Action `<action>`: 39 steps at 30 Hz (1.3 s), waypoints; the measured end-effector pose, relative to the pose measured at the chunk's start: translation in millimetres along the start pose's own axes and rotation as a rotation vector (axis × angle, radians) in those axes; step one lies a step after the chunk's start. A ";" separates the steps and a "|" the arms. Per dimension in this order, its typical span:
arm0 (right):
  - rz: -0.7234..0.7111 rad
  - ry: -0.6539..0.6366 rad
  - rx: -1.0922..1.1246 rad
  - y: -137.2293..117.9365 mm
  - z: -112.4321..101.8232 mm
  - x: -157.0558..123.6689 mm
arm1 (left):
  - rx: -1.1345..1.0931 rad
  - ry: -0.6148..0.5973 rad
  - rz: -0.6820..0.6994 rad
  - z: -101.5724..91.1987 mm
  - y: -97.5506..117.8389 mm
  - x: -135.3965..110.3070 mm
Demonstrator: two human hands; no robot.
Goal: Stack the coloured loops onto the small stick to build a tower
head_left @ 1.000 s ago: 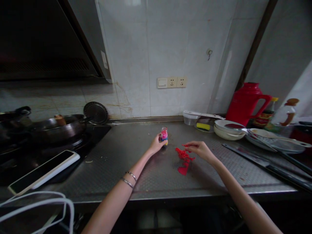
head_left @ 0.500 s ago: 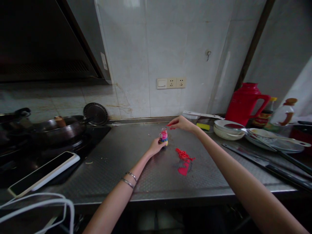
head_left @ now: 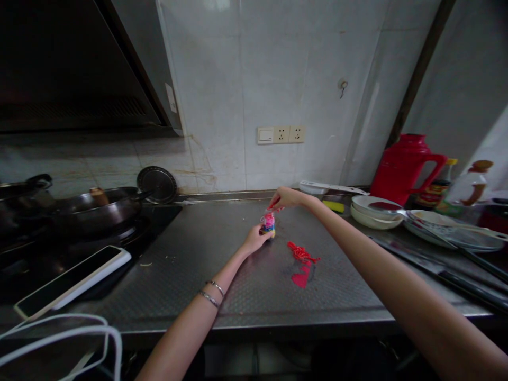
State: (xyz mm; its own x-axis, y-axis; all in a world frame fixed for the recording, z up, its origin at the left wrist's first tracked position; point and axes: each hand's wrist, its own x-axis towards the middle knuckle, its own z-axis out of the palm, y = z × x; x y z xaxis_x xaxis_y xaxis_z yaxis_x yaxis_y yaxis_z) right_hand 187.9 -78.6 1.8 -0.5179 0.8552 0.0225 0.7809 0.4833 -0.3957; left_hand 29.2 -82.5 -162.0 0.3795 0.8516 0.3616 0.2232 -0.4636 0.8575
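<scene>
My left hand (head_left: 254, 239) is closed around a small clear jar (head_left: 269, 224) with pink, blue and yellow contents, which stands upright on the metal counter. Right over the jar's mouth is my right hand (head_left: 287, 198), its fingers pinched on a small piece of red cord (head_left: 277, 208). The far fingers of that hand are partly hidden. Nearer to me on the counter lie a tangled bundle of red cord (head_left: 302, 253) and, touching it, a flat red-pink cutout (head_left: 300, 278).
A pan (head_left: 97, 211) sits on the stove at left, beside a white device with a dark screen (head_left: 71, 280). Stacked bowls (head_left: 375, 214), plates (head_left: 480, 241), a yellow sponge (head_left: 333, 206), a long dark-handled utensil (head_left: 460, 280) and a red thermos jug (head_left: 400, 169) stand at right.
My right hand has moved left and a little down with the red cord, from beside the jar to its mouth. My left hand still holds the jar in place.
</scene>
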 end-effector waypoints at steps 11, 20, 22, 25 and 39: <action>0.089 -0.110 -0.124 -18.3 -6.8 11.4 | 0.021 0.018 -0.007 0.4 -6.7 1.8; 0.068 -0.022 -0.084 -14.3 -1.7 11.6 | 0.005 0.021 0.001 1.4 -6.3 2.0; 0.060 -0.026 -0.109 -15.3 -1.8 9.9 | 0.000 0.018 0.003 1.8 -6.0 2.1; 0.057 -0.018 -0.147 -16.7 -1.2 8.1 | 0.007 0.017 0.003 1.8 -6.7 1.9; 0.016 0.074 -0.047 -14.3 7.2 10.3 | 0.038 0.032 0.026 2.0 -8.9 1.2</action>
State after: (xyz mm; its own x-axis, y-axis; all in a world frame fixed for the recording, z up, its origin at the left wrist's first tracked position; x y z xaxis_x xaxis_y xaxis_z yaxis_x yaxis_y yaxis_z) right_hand 168.9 -78.1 1.0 -0.4793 0.8735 0.0853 0.8054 0.4764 -0.3527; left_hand 29.4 -77.9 -169.8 0.3573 0.8461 0.3954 0.2480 -0.4941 0.8332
